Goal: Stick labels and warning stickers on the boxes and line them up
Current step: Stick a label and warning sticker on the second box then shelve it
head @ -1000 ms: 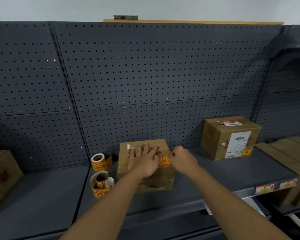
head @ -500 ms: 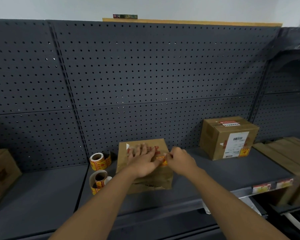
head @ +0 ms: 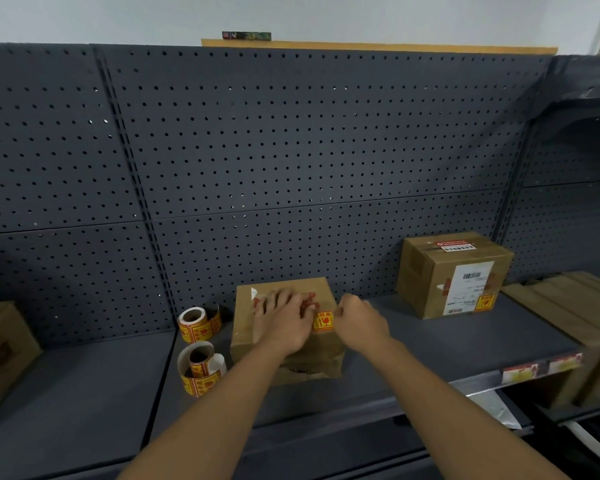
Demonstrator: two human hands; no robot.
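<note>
Step in hand: warning sticker point(head: 323, 321) going onto the near cardboard box point(head: 284, 327), which sits mid-shelf on the grey shelf point(head: 447, 344), in front of the pegboard back panel point(head: 291, 150).

Left hand point(head: 284, 322) lies flat on the box top, fingers point(head: 274, 301) spread and straight, pressing down to hold the box. Right hand point(head: 359, 322) is at the box's right top edge, fingers curled, thumb and forefinger look to pinch the sticker's right edge. Sticker sits at the top-front edge, between the two hands.

Next move, my read: lay the sticker flat, rub it down, let go, then slide this box right to line up with the labelled box point(head: 454, 275), which already carries a white shipping label point(head: 470, 287) and a yellow warning sticker point(head: 485, 302) on its front.

Two sticker rolls point(head: 200, 351) stand just left of the near box, one behind the other.

Hard to tell:
- whether the sticker is already stuck or still partly lifted; the hands cover its edges
- red print on the box top is mostly under the left hand
- no white label visible on the near box; front face is dim and partly hidden by the forearm
- another cardboard box point(head: 4, 344) far left is cut off by the frame
- wooden slats point(head: 575, 306) far right, cropped, purpose unclear
</note>
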